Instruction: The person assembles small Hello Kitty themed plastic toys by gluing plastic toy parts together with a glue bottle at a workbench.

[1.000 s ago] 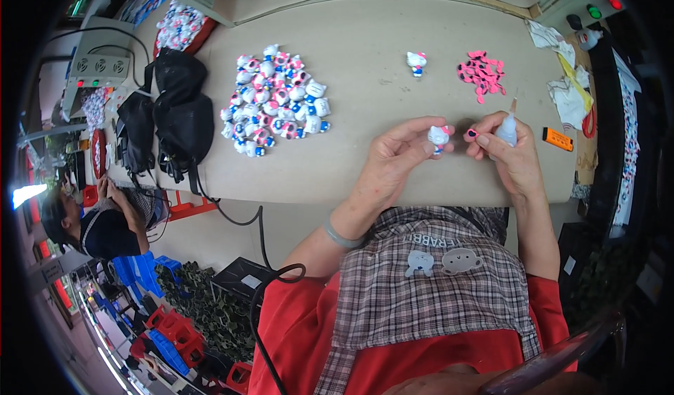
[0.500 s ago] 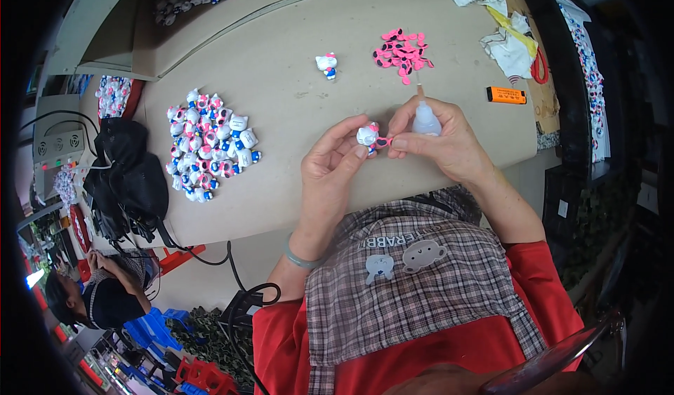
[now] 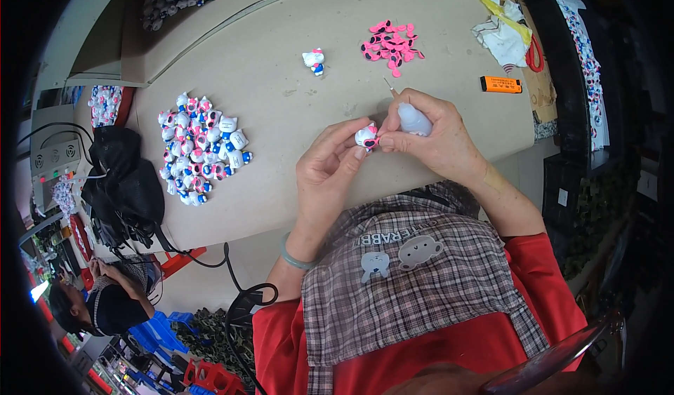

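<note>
My left hand (image 3: 324,158) pinches a small white cat figurine (image 3: 364,135) between thumb and fingers. Pink-rimmed toy sunglasses (image 3: 372,143) sit against its face, where my right thumb and fingers touch them. Within the same right hand (image 3: 449,139) is a translucent squeeze bottle (image 3: 413,119), its thin needle tip pointing up and left, away from the figurine. Farther off lies a loose pile of pink toy sunglasses (image 3: 390,47). A lone cat figurine (image 3: 314,61) without sunglasses lies to the left of that pile.
Many figurines (image 3: 196,146) are grouped on the table's left side, near a black bag (image 3: 126,177). At the right lie an orange lighter (image 3: 501,85), a stained cloth (image 3: 502,41) and red-handled scissors (image 3: 536,55). A co-worker (image 3: 109,300) sits at the lower left.
The pink sunglasses, held beside the figurine before, are now against its face. My right hand has come closer to my left, and the bottle has tilted further left. The whole view has shifted slightly.
</note>
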`<state>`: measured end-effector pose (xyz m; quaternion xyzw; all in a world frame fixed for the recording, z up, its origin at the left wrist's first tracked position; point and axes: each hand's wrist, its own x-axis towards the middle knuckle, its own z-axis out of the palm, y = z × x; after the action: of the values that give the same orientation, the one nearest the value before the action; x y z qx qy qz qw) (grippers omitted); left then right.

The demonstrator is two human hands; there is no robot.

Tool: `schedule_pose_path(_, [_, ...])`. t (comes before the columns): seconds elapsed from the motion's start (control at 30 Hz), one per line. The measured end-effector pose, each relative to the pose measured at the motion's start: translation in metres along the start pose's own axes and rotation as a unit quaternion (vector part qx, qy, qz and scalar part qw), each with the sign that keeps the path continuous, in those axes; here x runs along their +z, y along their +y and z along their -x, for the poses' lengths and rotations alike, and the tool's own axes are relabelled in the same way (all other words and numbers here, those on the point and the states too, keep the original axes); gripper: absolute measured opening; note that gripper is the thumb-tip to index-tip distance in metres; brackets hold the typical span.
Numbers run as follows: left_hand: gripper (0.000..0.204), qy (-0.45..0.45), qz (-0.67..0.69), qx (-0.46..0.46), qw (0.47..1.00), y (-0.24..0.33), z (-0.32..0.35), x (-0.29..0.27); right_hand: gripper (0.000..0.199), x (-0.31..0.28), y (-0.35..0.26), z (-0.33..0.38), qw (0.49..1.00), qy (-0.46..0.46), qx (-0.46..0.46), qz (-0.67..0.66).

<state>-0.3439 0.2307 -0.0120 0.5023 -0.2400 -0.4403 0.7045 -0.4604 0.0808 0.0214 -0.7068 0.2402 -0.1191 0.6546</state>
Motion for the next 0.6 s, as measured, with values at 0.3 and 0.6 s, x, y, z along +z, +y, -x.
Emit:
schedule_pose_path(0.3, [0.033, 0.020, -0.130, 0.078, 0.988, -0.001, 0.001, 0.005, 0.019, 0.010, -0.006, 0.005, 0.993, 0.048, -0.004, 0.105])
schedule_pose_path(0.6, [0.027, 0.044, -0.079, 0.052, 0.995, -0.002, 0.003, 0.009, 0.021, 0.016, -0.003, 0.007, 0.982, 0.083, -0.054, 0.162])
